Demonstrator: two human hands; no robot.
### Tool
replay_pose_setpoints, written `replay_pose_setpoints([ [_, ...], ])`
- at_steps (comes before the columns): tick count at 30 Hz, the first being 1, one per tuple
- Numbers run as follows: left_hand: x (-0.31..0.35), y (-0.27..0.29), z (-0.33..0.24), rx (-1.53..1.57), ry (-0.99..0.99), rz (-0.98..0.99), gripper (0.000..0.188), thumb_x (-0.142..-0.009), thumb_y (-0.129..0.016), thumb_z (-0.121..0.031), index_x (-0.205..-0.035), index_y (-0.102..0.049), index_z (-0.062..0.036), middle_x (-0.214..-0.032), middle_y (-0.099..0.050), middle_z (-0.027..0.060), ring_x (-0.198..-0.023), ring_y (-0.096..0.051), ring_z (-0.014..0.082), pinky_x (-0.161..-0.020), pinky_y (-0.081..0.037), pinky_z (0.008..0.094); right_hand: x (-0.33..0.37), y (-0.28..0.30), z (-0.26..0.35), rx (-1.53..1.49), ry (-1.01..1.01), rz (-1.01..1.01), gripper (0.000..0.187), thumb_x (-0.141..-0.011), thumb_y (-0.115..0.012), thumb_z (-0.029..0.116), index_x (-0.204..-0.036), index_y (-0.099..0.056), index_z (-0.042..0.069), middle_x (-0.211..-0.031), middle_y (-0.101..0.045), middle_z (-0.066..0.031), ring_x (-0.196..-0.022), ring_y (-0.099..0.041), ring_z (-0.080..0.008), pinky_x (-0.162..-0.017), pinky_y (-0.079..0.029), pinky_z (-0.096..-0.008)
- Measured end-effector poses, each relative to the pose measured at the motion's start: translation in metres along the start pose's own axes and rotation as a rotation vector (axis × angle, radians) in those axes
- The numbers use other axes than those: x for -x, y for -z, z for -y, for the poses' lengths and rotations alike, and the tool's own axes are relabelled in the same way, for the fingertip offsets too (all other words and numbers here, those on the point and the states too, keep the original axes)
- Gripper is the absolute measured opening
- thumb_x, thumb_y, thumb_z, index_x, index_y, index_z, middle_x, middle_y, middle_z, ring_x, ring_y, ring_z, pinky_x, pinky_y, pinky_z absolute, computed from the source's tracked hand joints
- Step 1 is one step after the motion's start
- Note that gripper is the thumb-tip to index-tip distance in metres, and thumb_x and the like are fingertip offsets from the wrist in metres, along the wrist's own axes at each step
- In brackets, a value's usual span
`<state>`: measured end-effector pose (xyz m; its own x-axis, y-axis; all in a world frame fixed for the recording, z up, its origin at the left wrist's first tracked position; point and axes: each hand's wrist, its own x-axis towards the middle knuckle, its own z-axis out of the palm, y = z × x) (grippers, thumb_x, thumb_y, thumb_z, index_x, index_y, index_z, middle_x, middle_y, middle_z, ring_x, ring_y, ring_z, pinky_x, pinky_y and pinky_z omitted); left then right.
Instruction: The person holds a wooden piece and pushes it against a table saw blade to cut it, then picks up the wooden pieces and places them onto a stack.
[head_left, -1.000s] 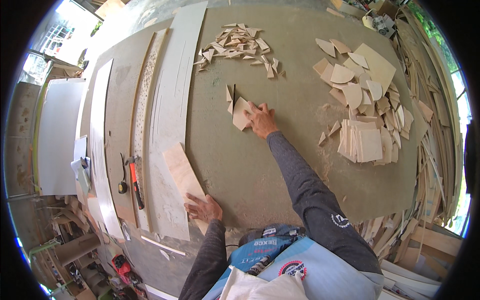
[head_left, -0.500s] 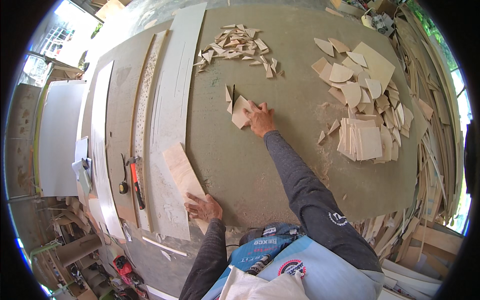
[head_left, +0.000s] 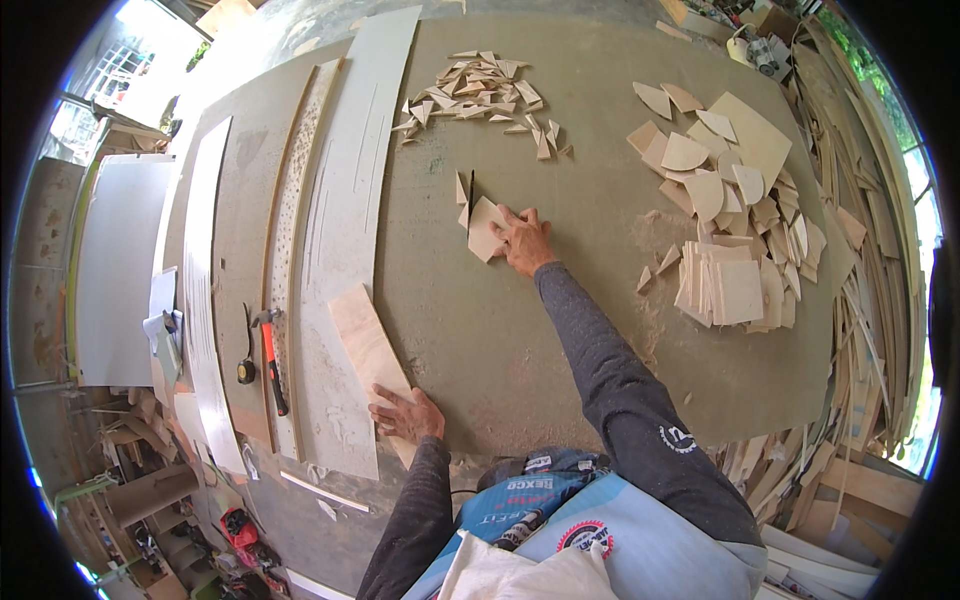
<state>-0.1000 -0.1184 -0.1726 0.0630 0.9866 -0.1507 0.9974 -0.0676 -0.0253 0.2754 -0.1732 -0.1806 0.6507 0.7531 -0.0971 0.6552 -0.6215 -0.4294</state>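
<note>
My right hand [head_left: 524, 241] has its fingers and thumb on a small angular plywood piece [head_left: 486, 226] lying on the brown tabletop. Along that piece's upper left edge stands a thin dark strip [head_left: 472, 186]; I cannot tell whether it is a blade. Two slim wooden slivers [head_left: 460, 188] sit just left of the strip. Nearer to me, my left hand [head_left: 408, 414] rests with spread fingers on the lower part of a long plywood board [head_left: 366, 330]. The board slants partly over a white panel [head_left: 345, 230].
Small triangular offcuts [head_left: 475, 92] lie heaped at the far side. On the right are a pile of curved plywood pieces [head_left: 705, 190] and stacked squares [head_left: 738, 292]. A hammer [head_left: 272, 360] and a tape measure [head_left: 246, 372] lie to the left. Timber strips [head_left: 880, 220] line the right edge.
The whole view has shifted very slightly. Both hands keep the same places on their plywood pieces.
</note>
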Motion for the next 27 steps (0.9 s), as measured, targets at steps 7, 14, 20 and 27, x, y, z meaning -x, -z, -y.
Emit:
replay_pose_setpoints([
  [7, 0.000, 0.002, -0.001, -0.013, 0.002, 0.018, 0.093, -0.098, -0.060, -0.041, -0.166, -0.003, -0.0139, -0.161, -0.017, 0.0334, -0.151, -0.020, 0.0471, -0.120, -0.016, 0.0631, 0.002, -0.003, 0.007, 0.018, -0.056, -0.047, 0.055, -0.082, -0.081, 0.036, -0.136, -0.069, 0.028, -0.159, -0.044, 0.0004, -0.122, -0.041, -0.0297, -0.102, -0.039, -0.0583],
  [14, -0.002, -0.003, 0.001, -0.023, -0.002, 0.010, 0.094, -0.098, -0.060, -0.042, -0.166, -0.003, -0.0134, -0.160, -0.017, 0.0334, -0.150, -0.020, 0.0475, -0.119, -0.016, 0.0633, 0.000, -0.010, 0.010, 0.030, -0.097, -0.091, 0.056, -0.081, -0.083, 0.036, -0.134, -0.070, 0.028, -0.157, -0.047, -0.0002, -0.122, -0.042, -0.0290, -0.103, -0.039, -0.0583],
  [20, -0.001, 0.003, -0.002, -0.015, 0.005, 0.021, 0.093, -0.098, -0.060, -0.041, -0.166, -0.003, -0.0135, -0.160, -0.017, 0.0336, -0.151, -0.019, 0.0467, -0.119, -0.016, 0.0635, -0.001, -0.003, 0.002, -0.009, -0.045, -0.041, 0.057, -0.079, -0.084, 0.036, -0.134, -0.070, 0.029, -0.157, -0.048, 0.0013, -0.121, -0.042, -0.0283, -0.102, -0.038, -0.0580],
  [27, 0.001, 0.004, -0.002, -0.007, 0.004, 0.023, 0.092, -0.099, -0.059, -0.041, -0.166, -0.002, -0.0140, -0.160, -0.017, 0.0343, -0.151, -0.019, 0.0472, -0.119, -0.015, 0.0638, 0.003, 0.002, 0.010, 0.009, -0.058, -0.030, 0.056, -0.080, -0.083, 0.036, -0.134, -0.070, 0.029, -0.158, -0.046, 0.0023, -0.121, -0.042, -0.0295, -0.104, -0.039, -0.0622],
])
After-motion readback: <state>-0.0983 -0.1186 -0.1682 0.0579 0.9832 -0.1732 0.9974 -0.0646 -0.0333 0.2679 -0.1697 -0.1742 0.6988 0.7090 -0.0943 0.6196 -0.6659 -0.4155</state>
